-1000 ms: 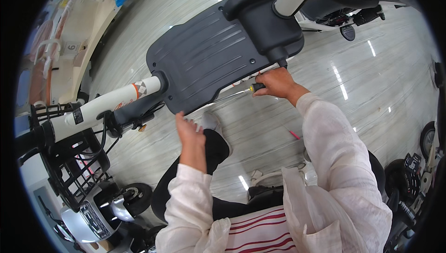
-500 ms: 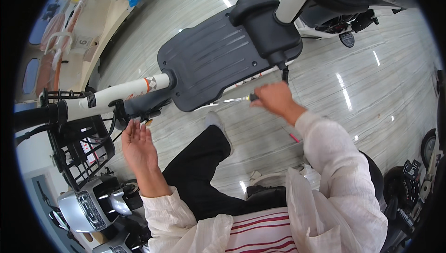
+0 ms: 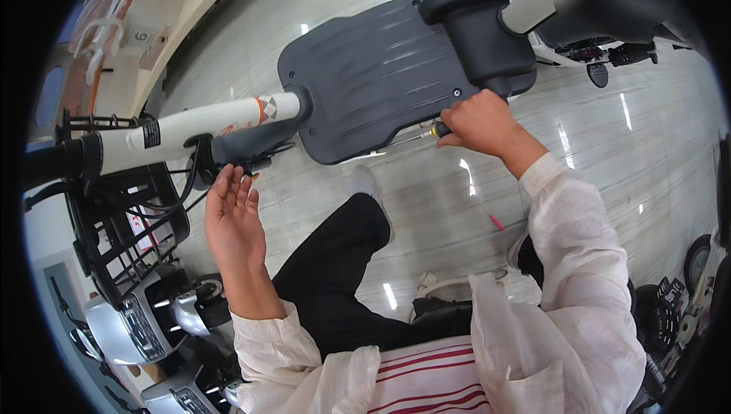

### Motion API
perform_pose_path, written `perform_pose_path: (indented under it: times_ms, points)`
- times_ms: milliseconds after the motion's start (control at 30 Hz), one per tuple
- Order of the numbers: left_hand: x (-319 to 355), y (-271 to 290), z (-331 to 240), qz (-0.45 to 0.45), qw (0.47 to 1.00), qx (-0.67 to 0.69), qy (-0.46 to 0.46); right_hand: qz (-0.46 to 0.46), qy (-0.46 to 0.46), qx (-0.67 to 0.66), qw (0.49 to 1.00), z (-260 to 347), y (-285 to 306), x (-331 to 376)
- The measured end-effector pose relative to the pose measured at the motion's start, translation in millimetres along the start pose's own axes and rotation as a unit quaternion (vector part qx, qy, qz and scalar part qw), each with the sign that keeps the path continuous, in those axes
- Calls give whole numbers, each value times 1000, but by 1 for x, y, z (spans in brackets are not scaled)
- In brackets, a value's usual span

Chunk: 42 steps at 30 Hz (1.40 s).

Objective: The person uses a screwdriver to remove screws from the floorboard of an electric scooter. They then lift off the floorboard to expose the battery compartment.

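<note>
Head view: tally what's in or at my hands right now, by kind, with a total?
Screwdriver, gripped in right hand: 1
Dark grey footboard panel, at the screwdriver tip: 1
White frame tube, above open left hand: 1
Black wire basket, beside left hand: 1
Total: 4

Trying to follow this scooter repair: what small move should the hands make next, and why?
Probably bring the left hand up to steady the white tube. It is open, holding nothing, just below the tube, while the right hand grips a screwdriver whose shaft lies along the dark panel's lower edge, with nothing bracing the frame.
</note>
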<state>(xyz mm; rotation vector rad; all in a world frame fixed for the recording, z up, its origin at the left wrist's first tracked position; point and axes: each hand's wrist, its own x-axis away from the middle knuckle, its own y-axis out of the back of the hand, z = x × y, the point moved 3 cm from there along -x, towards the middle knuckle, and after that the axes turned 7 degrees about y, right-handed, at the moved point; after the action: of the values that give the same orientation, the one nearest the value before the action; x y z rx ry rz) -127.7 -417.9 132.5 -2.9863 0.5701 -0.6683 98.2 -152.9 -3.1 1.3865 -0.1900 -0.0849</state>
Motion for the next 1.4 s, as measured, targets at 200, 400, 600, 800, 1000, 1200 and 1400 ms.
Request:
perform_pose_path:
  times_ms: [200,400,600,800,1000,1200,1400]
  points:
    - [8,-10,-6,45,998,34,12,-24,5,-11,1000,3,3,-3]
    - [12,-10,-4,59,997,37,20,-48,33,12,998,-3,-8,-5]
    - [8,-5,1,50,998,13,22,22,58,35,997,-10,1,-21]
    - [8,-5,1,60,998,13,26,-3,60,25,998,-13,-6,-19]
    - [17,-13,-3,59,997,40,28,8,-51,-44,998,23,-2,11]
    - [22,-20,1,70,997,25,36,176,-94,-215,956,1,-18,-1]
    - [17,-15,-1,71,997,28,30,-7,5,-10,1000,1,-15,-8]
